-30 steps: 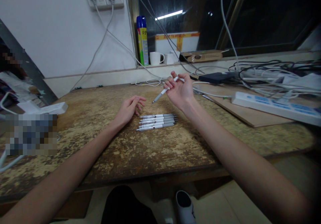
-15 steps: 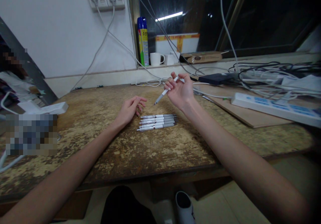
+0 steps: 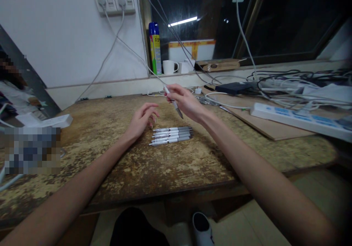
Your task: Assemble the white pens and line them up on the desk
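A white and grey pen (image 3: 176, 109) is gripped in the fingers of my right hand (image 3: 184, 101), held above the table with its grey end slanting down to the right. Below it, several similar pens (image 3: 171, 135) lie side by side in a row on the worn wooden table (image 3: 132, 176), grey ends to the right. My left hand (image 3: 142, 120) rests on the table just left of the row. Its fingers are loosely bent and apart, with nothing in them.
Cables and a white power strip (image 3: 288, 119) lie on a board (image 3: 264, 126) at the right. A black box (image 3: 233, 88) sits behind. On the sill stand a spray can (image 3: 155, 49) and a white mug (image 3: 169, 67). Another power strip (image 3: 59, 121) is at the left.
My right hand has turned over and shifted slightly left, swinging the pen so its grey end now points down right instead of down left. My left hand and the row stay put.
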Tool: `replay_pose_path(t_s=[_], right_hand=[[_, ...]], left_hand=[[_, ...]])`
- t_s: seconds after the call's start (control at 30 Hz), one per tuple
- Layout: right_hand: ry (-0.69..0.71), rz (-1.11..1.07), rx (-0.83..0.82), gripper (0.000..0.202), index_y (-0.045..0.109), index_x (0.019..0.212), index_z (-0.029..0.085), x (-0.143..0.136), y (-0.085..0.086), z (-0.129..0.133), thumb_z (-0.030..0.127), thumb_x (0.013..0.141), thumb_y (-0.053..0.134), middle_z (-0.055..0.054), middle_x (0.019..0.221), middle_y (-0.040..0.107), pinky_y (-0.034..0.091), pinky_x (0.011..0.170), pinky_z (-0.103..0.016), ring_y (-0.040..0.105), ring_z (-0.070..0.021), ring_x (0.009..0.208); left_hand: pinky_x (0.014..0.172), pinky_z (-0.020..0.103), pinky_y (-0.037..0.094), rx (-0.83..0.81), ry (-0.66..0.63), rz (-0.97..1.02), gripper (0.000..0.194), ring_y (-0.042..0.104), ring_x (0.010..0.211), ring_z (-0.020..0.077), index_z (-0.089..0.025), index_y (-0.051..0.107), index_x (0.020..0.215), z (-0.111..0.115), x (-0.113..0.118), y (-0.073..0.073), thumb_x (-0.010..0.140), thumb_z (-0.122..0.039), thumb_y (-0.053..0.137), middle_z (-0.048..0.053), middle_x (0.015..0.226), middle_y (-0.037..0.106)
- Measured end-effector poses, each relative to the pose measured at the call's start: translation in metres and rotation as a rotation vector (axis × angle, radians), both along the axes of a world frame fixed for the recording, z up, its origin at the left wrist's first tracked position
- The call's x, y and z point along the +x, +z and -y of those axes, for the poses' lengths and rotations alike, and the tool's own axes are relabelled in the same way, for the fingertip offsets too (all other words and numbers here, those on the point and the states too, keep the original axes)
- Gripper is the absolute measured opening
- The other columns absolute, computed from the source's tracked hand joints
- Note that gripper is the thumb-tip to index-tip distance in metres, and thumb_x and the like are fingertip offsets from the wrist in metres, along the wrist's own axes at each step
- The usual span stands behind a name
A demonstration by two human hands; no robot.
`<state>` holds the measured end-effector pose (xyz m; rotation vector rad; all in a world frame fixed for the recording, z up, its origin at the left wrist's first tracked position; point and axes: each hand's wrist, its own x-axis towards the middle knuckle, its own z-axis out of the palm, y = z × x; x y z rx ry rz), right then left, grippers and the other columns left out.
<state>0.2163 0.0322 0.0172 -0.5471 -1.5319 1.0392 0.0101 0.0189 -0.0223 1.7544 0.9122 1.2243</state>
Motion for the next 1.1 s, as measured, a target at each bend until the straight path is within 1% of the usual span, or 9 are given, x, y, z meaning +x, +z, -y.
replay_pose_path(t_s=[0.1,0.27,0.4,0.47,0.53,0.67,0.83,0.97,1.1], right_hand=[[0.022,0.291,0.108,0.019,0.068,0.101,0.021,0.002,-0.004,0.003,0.03,0.084,0.071,-0.004,0.098,0.068,0.047,0.081,-0.034,0.059,-0.018,0.087],[0.036,0.511,0.131,0.022,0.069,0.099,0.018,0.003,-0.009,0.004,0.032,0.082,0.076,-0.003,0.085,0.07,0.048,0.075,-0.033,0.061,-0.0178,0.08],[0.091,0.627,0.076,0.023,0.071,0.102,0.019,0.015,-0.011,-0.001,0.036,0.087,0.072,-0.005,0.091,0.073,0.049,0.074,-0.032,0.063,-0.0176,0.08],[0.119,0.736,0.009,0.024,0.073,0.097,0.019,0.029,-0.012,-0.005,0.041,0.089,0.069,-0.005,0.086,0.073,0.049,0.072,-0.032,0.063,-0.0178,0.077],[0.133,0.833,-0.012,0.027,0.076,0.092,0.018,0.044,-0.014,-0.011,0.044,0.088,0.068,-0.005,0.082,0.073,0.048,0.07,-0.032,0.062,-0.0182,0.075],[0.175,0.935,-0.01,0.028,0.081,0.093,0.019,0.063,-0.019,-0.021,0.044,0.084,0.072,-0.006,0.092,0.078,0.048,0.077,-0.033,0.064,-0.02,0.082],[0.223,1.014,-0.07,0.035,0.083,0.099,0.019,0.062,-0.025,-0.024,0.047,0.082,0.074,-0.006,0.099,0.08,0.049,0.077,-0.031,0.067,-0.0211,0.086],[0.248,1.029,-0.081,0.036,0.083,0.102,0.018,0.058,-0.027,-0.024,0.048,0.082,0.074,-0.007,0.102,0.08,0.05,0.079,-0.031,0.068,-0.0217,0.088],[0.246,1.037,-0.095,0.033,0.083,0.1,0.02,0.057,-0.027,-0.023,0.046,0.08,0.076,-0.006,0.103,0.08,0.051,0.082,-0.031,0.068,-0.0217,0.091]], left_hand=[[0.054,0.021,0.047,0.016,-0.015,0.015,0.031,0.06,0.07,0.0129,-0.022,0.061,0.123,0.002,0.001,0.002,0.098,-0.04,0.059,0.005,0.093,0.067],[0.057,0.022,0.046,0.09,-0.006,-0.095,0.029,0.06,0.073,0.0143,-0.019,0.065,0.108,0.001,-0.001,0.002,0.094,-0.044,0.065,0.004,0.088,0.068],[0.058,0.024,0.044,0.119,0.006,-0.218,0.028,0.06,0.073,0.0154,-0.017,0.068,0.098,0.0,-0.005,0.001,0.094,-0.044,0.063,0.005,0.088,0.07],[0.06,0.026,0.046,0.102,0.01,-0.27,0.029,0.063,0.078,0.0176,-0.017,0.069,0.1,-0.001,-0.007,0.0,0.094,-0.045,0.062,0.007,0.092,0.072],[0.068,0.029,0.05,0.108,0.009,-0.331,0.029,0.065,0.085,0.0197,-0.018,0.071,0.101,-0.002,-0.008,-0.001,0.093,-0.045,0.062,0.007,0.097,0.074],[0.08,0.035,0.051,0.105,-0.011,-0.465,0.028,0.066,0.09,0.0219,-0.02,0.075,0.098,-0.005,-0.01,-0.004,0.091,-0.045,0.063,0.008,0.1,0.075],[0.08,0.035,0.05,0.023,-0.094,-0.555,0.031,0.066,0.087,0.0217,-0.019,0.075,0.1,-0.002,-0.013,0.0,0.088,-0.046,0.064,0.007,0.095,0.076],[0.077,0.033,0.048,0.018,-0.104,-0.617,0.032,0.063,0.082,0.02,-0.02,0.075,0.1,0.0,-0.014,0.004,0.086,-0.046,0.065,0.006,0.092,0.074],[0.08,0.034,0.048,0.006,-0.12,-0.661,0.032,0.064,0.085,0.0209,-0.02,0.075,0.101,-0.001,-0.015,0.005,0.087,-0.047,0.063,0.005,0.093,0.074]])
